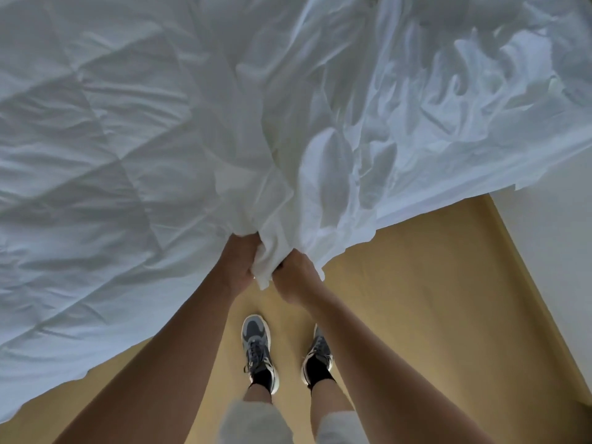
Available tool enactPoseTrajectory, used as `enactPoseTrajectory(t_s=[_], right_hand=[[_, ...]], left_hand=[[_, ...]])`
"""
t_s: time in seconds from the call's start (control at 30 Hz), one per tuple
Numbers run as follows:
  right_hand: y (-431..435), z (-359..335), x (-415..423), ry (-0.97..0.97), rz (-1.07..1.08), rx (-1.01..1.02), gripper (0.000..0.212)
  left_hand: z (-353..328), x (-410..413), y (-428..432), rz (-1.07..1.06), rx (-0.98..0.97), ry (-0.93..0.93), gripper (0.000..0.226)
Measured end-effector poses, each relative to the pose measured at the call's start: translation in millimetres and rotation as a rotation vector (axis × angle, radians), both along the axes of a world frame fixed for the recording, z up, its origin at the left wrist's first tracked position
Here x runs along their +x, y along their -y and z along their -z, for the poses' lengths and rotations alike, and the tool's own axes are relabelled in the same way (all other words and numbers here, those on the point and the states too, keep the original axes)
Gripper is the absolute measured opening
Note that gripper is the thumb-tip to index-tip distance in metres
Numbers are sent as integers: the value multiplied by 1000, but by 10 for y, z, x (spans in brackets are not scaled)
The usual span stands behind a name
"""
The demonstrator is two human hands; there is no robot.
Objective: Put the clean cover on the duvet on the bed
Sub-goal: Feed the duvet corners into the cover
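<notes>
So on the far left there's the duvet (96, 155), white with a quilted diamond stitch. It's spread across the bed and fills most of the left half of the view, with its near edge hanging over the floor (416, 283).

Toward the middle, the left hand (238, 264) is reaching out with the arm straight, fingers curled tight around a bunch of white fabric (266, 270) right at the near edge of the bedding. The right hand (296, 280) is just beside it, almost touching, also clenched on that same bunch, with a bit of cloth draped over its knuckles. Both fists are fully closed on the fabric, no loose fingers that I can see. I honestly can't tell if the wad is only the cover or if a corner of the duvet is in there too, because the folds hide it.

Right of the hands is the cover (432, 123), thinner and way more crumpled than the duvet. It's piled in wrinkly folds over the right side of the bed, fanning out from the grip.

Down below between the arms are grey-blue sneakers (258, 350) with black socks on the yellowish floor, plus pale shorts (256, 421) at the bottom edge. A plain white wall (551, 267) runs along the far right.
</notes>
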State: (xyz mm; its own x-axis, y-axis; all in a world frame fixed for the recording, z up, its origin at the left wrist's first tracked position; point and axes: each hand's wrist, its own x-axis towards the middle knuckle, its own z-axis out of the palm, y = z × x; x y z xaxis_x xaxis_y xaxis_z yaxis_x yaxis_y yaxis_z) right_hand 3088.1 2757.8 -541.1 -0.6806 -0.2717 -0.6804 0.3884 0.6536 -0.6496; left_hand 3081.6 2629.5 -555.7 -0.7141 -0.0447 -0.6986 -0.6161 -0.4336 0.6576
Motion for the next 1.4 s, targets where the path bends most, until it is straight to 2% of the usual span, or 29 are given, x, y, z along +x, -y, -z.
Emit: enactPoseTrajectory(t_s=[0.03, 0.07, 0.17, 0.2, 0.27, 0.33, 0.4, 0.43, 0.5, 0.6, 0.67, 0.7, 0.8, 0.87, 0.9, 0.93, 1.03, 1.13, 1.2, 1.27, 1.33, 1.4], right_hand=[[17, 0, 26, 15, 1, 17, 17], [27, -6, 39, 31, 4, 29, 17], [19, -119, -44, 40, 54, 71, 17], [9, -174, -109, -19, 98, 89, 20], [-44, -292, -242, -270, 274, 155, 24], [-185, -398, -452, -563, 582, 222, 14], [-416, -436, -842, -687, 860, 260, 19], [-561, -399, -1096, -644, 964, 263, 24], [-832, -268, -1632, -366, 1082, 241, 40], [-830, -113, -2172, 113, 1007, -22, 66], [-676, -18, -2359, 197, 874, -122, 76], [-620, 26, -2437, 191, 813, -139, 76], [-580, 190, -2629, 221, 752, -170, 84], [-626, 260, -2712, 188, 755, -134, 72], [-647, 273, -2731, 147, 721, -82, 66], [-657, 296, -2748, 98, 678, -43, 61], [-674, 327, -2758, 39, 675, 49, 54], [-691, 330, -2724, -8, 680, 105, 49], [-711, 331, -2732, -46, 687, 162, 44], [-728, 320, -2740, -69, 671, 228, 45], [-727, 306, -2733, -106, 733, 232, 51], [-719, 299, -2710, -156, 914, 198, 64]], left_hand=[[-24, -93, -14, 24, 6, -31, 15], [-50, -192, -31, 59, -12, -51, 14], [-104, -460, -103, 101, -49, -2, 31], [-117, -529, -135, 104, -30, 24, 34], [-154, -610, -218, 136, 36, 21, 41], [-199, -653, -296, 200, 30, -12, 47], [-214, -694, -332, 292, 11, -43, 50], [-206, -726, -346, 334, 19, -47, 45], [-179, -816, -409, 403, -27, -7, 38], [-89, -984, -589, 450, -297, 49, 31], [5, -1106, -761, 294, -370, 54, 34], [68, -1160, -845, 184, -440, 81, 49], [166, -1174, -1067, -52, -789, 258, 121], [169, -1131, -1220, -102, -753, 313, 142], [161, -1116, -1282, -86, -652, 300, 139], [154, -1110, -1332, -55, -524, 273, 126], [113, -1227, -1249, -39, -246, 212, 68], [-1, -1363, -982, -62, 55, 159, 35], [-58, -1335, -890, -8, 177, 168, 27], [-82, -1241, -880, 49, 191, 191, 32], [-65, -1192, -818, -6, 188, 176, 31], [-65, -1189, -680, -117, 213, 110, 25]])
